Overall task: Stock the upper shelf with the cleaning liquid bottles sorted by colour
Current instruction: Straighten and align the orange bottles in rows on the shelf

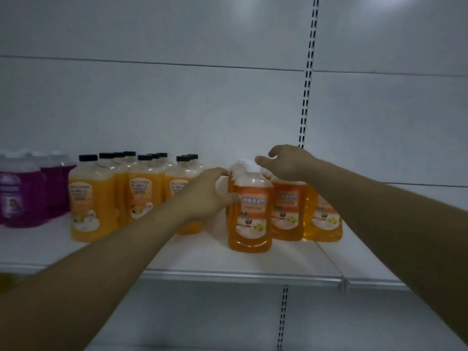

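On the white upper shelf (202, 259) stands an orange bottle with a white cap (250, 214), at the front of a group of like orange bottles (288, 211). My left hand (207, 196) curls round the left side of that front bottle. My right hand (288, 163) hovers over the bottle tops behind it, fingers loosely bent, one finger at the white cap. Whether it grips anything is unclear. Further left stand several yellow-orange bottles with black caps (93, 196), and at the far left purple bottles (22, 196).
A slotted metal upright (307, 79) runs up the white back panel right of centre. The shelf has a metal front rail (240, 276) and continues to the right past a joint (343, 283). A lower panel lies beneath.
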